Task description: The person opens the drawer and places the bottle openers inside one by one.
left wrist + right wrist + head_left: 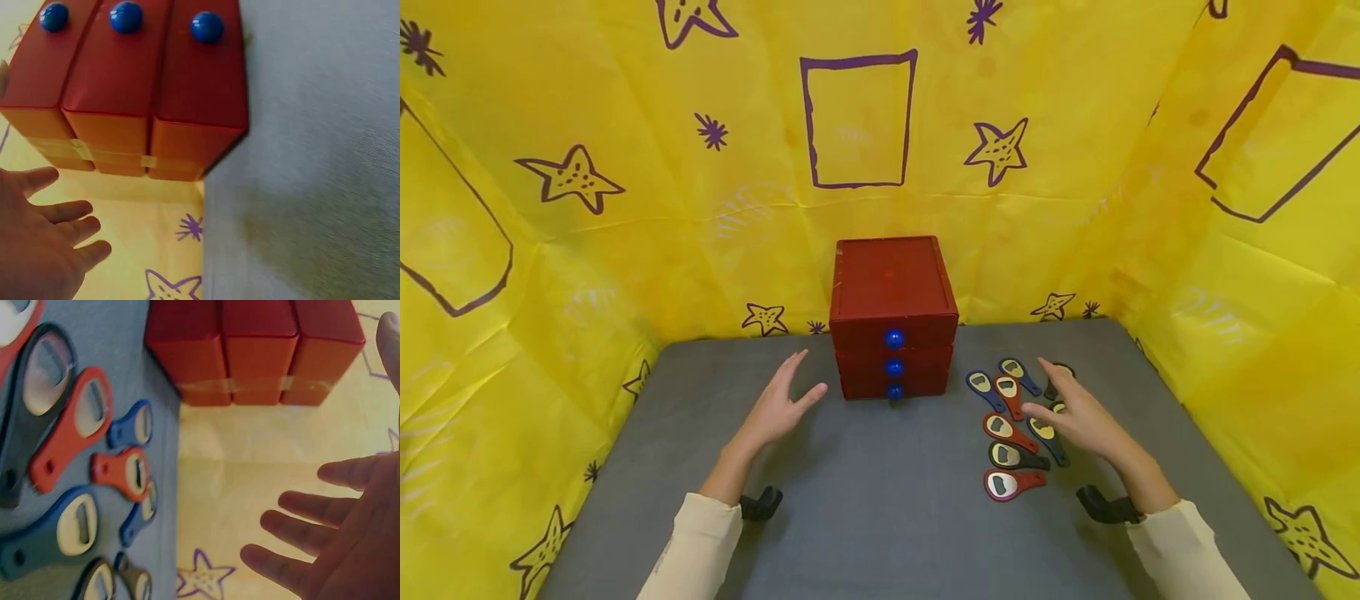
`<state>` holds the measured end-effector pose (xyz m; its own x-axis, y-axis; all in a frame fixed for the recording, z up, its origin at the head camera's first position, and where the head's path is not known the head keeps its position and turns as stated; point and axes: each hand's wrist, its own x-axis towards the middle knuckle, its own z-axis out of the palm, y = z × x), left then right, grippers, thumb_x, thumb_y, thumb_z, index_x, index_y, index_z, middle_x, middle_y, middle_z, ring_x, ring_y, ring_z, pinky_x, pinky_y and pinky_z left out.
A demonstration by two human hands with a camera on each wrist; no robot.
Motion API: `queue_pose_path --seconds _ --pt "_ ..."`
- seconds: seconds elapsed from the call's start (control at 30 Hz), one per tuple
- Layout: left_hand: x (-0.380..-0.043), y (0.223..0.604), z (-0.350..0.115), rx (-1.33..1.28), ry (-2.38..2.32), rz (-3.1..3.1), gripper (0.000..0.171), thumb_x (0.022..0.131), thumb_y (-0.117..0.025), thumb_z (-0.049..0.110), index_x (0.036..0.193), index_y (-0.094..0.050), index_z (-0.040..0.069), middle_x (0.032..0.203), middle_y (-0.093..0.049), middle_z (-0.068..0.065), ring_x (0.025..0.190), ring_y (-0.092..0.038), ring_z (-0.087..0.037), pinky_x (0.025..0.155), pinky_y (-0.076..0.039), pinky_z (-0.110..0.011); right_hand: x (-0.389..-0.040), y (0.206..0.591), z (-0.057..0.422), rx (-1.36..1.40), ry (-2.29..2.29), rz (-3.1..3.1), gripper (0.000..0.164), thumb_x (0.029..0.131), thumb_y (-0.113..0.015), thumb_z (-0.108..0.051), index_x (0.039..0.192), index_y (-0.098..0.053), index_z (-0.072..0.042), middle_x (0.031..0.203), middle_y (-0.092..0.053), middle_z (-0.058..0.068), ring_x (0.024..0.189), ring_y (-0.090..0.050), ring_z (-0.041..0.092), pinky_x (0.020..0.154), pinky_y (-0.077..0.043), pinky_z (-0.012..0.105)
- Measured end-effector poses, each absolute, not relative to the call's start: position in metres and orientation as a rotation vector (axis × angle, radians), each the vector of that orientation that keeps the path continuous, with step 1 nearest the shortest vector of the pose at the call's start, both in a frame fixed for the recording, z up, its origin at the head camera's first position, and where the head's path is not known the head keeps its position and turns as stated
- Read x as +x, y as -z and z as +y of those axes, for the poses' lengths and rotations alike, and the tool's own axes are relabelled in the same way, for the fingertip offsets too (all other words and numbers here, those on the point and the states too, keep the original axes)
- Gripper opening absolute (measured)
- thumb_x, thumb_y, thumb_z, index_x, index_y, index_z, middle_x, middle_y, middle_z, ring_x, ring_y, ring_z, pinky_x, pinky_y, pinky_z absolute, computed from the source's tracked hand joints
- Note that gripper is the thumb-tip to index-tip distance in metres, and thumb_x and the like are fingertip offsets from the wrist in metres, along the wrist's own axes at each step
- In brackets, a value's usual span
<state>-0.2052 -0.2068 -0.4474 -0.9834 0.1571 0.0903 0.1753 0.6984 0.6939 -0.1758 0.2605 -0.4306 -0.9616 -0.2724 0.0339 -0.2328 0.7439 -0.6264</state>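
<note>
My left hand (777,410) hovers to the left of a red three-drawer box (891,283), fingers extended and thumb apart, holding nothing. On the other side, my right hand (1078,417) hangs over the right part of a group of bottle openers, its fingers straight and spread in the right wrist view. These openers have red, blue and black handles with metal centres; a red bottle opener (1013,484) lies nearest, a black bottle opener (1018,456) just behind it. Some are partly hidden under the right hand. Three blue knobs (894,339) line the box's front, and its drawers are closed.
The grey table (880,517) is enclosed by yellow cloth walls (760,125) with purple drawn stars and outlines. The box stands at the table's back edge, near the rear wall. A black strap mount (763,504) sits at the left wrist, another (1105,506) at the right.
</note>
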Motion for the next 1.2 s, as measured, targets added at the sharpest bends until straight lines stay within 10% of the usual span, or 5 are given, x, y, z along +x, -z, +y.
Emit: queue_pose_path --seconds 1.2 --pt "-0.259 0.387 -0.168 -0.298 1.794 -2.420 0.056 0.098 -0.057 0.033 0.147 -0.041 0.009 0.147 -0.046 -0.015 0.137 -0.042 -0.029 0.117 -0.029 -0.049 -0.225 0.392 0.163 -0.599 1.427 2.507 0.055 0.100 -0.053 -0.036 0.143 -0.046 -0.001 0.133 -0.059 0.024 0.110 -0.065 0.035 0.093 -0.052 0.048"
